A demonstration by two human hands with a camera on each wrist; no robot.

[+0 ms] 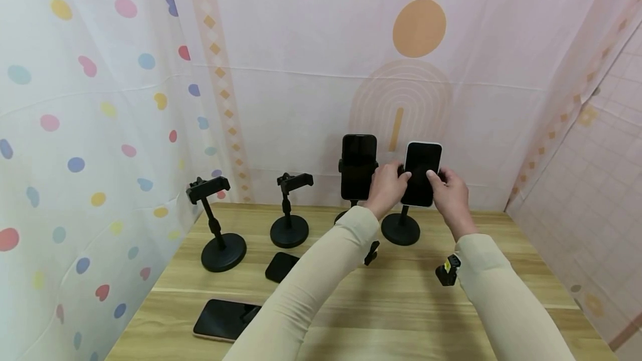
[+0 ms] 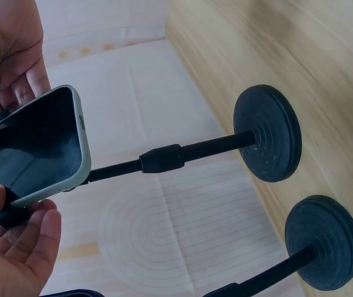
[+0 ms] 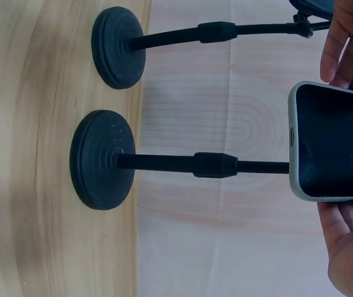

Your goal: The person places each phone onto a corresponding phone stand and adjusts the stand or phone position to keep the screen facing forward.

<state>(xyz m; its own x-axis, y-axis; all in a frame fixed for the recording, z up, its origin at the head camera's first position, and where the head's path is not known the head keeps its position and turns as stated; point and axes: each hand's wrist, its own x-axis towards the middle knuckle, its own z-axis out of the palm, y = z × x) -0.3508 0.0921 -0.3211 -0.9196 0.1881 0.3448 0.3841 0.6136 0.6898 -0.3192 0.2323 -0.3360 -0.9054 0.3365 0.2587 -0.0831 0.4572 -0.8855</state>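
Observation:
A phone with a pale frame (image 1: 421, 174) stands nearly upright at the top of the right-most black stand (image 1: 400, 229). The left hand (image 1: 388, 187) grips its left edge and the clamp there, thumb at the front. On the opposite edge the right hand (image 1: 451, 196) holds on, its thumb over the dark screen and its fingers behind. In the left wrist view both hands flank the phone (image 2: 40, 145), a black clamp end (image 2: 10, 213) between the left hand's (image 2: 21, 253) thumb and fingers. The right wrist view shows the phone's lower end (image 3: 331, 142) above the stand's pole.
Left of the hands, another phone (image 1: 358, 167) sits in a stand. Two stands with bare clamps (image 1: 223, 252) (image 1: 289, 231) are farther left. Two phones (image 1: 281, 267) (image 1: 224, 319) lie on the wooden table (image 1: 396, 305), partly behind the left sleeve. Patterned curtains hang behind.

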